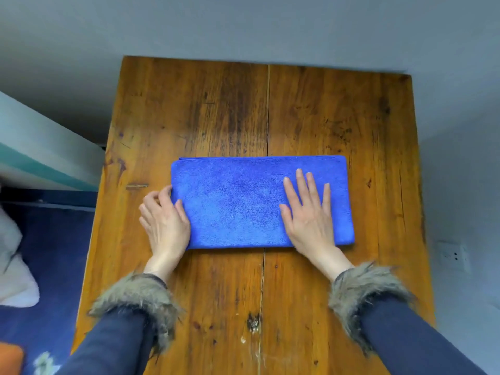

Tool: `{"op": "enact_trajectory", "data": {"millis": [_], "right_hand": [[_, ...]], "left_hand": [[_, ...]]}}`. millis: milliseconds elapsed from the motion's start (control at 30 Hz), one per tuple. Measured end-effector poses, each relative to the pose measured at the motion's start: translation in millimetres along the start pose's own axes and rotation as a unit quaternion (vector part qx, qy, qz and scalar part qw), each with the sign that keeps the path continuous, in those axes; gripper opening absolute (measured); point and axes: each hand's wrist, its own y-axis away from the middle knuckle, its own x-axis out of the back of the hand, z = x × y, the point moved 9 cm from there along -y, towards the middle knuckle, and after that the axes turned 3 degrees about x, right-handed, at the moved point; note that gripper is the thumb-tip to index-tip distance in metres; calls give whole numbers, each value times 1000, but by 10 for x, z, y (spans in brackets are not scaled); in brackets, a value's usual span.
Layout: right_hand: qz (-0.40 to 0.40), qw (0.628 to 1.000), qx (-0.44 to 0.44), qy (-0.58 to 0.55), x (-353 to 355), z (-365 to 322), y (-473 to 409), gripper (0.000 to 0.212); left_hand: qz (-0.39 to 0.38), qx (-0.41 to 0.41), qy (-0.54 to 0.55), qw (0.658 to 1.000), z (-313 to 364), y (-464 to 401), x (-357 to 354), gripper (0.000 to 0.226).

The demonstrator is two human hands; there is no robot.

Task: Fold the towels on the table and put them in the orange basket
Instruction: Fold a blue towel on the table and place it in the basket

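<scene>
A blue microfibre towel lies folded on the wooden worktop, a little nearer the person than the middle. It forms a long flat rectangle with its long sides running left to right. The nap is short and fuzzy, with paler and darker patches across the top. Along the far edge a thin second layer peeks out, showing the towel is doubled over. The near edge is straight and the corners are softly rounded; the right end looks slightly wider than the left.

The right hand rests flat on the right part of the towel, palm down, fingers straight and slightly spread, pointing away from the person. The left hand sits at the towel's left end with its fingers curled; the thumb lies on top of the cloth at the edge and the fingertips bend in at the far left corner, so it appears to pinch that end. Whether the fingers reach under the cloth cannot be told.

Both wrists wear dark blue sleeves with grey-brown furry cuffs. The worktop is worn orange-brown planks with dark stains and a seam down the middle. An orange shape shows at the lower left corner, too cropped to identify.
</scene>
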Motion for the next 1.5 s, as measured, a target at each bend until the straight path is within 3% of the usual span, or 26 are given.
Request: {"op": "enact_trajectory", "data": {"millis": [133,300,567,633,733,867,967,1033,1133,1233,1367,1500], "right_hand": [[-25,999,37,7,-204,-384,101,56],[-36,999,16,18,-308,-412,140,56],[-47,999,-19,13,-322,-496,208,60],[-52,998,-33,7,-331,-564,254,60],[-53,998,-44,12,-334,-638,300,60],[-86,995,-45,-8,-344,-672,278,61],[-111,990,-36,-82,-274,-649,264,67],[-89,974,-53,-203,-123,-560,268,56],[-1,925,-137,-353,176,-216,390,41],[61,872,-253,-415,311,236,638,26],[40,788,-332,-517,218,630,901,18],[17,762,-349,-545,83,846,1061,19]], "left_hand": [[-43,80,5,996,-131,6,-33,38],[-118,127,14,985,-238,-120,-128,35],[-181,114,117,970,-166,-261,-43,24],[-217,150,241,934,-236,-272,-51,25],[-309,238,385,837,-318,-201,-91,36],[-343,253,428,797,-179,-138,-6,30],[-316,232,448,803,71,-83,161,20],[-306,203,452,813,293,-25,280,20],[-306,155,447,826,710,138,405,18],[-322,112,423,840,1213,375,372,20],[-318,52,360,875,1813,682,65,23],[-294,-8,251,922,2143,963,-373,23]]}}
